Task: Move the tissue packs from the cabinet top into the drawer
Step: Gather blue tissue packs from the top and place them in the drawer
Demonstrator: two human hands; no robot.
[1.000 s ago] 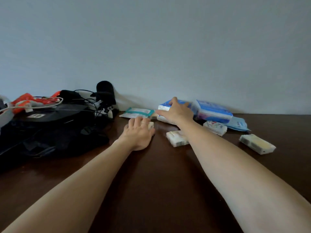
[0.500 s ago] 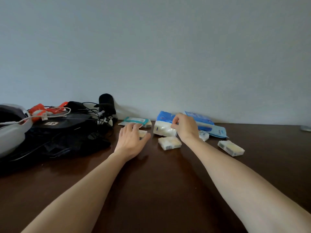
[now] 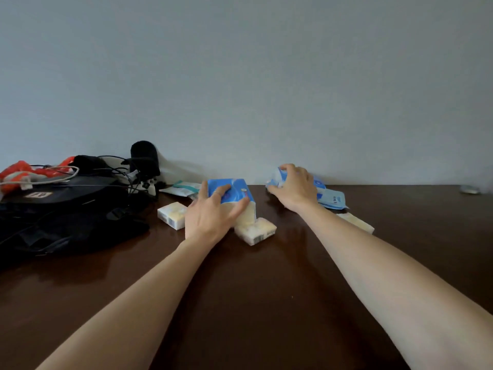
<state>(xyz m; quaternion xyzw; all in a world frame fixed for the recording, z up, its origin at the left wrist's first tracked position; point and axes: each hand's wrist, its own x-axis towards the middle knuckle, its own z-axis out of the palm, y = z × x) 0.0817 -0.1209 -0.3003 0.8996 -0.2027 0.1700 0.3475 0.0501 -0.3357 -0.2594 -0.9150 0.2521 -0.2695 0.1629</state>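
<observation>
Your left hand (image 3: 210, 214) lies spread over the blue-topped tissue pack (image 3: 234, 193) near the middle of the dark cabinet top (image 3: 266, 303), with fingers curled onto its top and thumb along its right side, gripping it while it sits on the wood. Your right hand (image 3: 293, 186) is clamped over a second blue pack (image 3: 277, 176) close to the wall, atop a flat blue pouch (image 3: 332, 200). One small white pack (image 3: 173, 215) sits just left of your left hand, another (image 3: 256, 231) touches the big pack's front edge, and a third (image 3: 357, 222) lies just right of your right forearm. A teal-edged flat pack (image 3: 184, 187) rests behind them. A black bag (image 3: 61, 209) with cables (image 3: 117, 177) fills the left side.
</observation>
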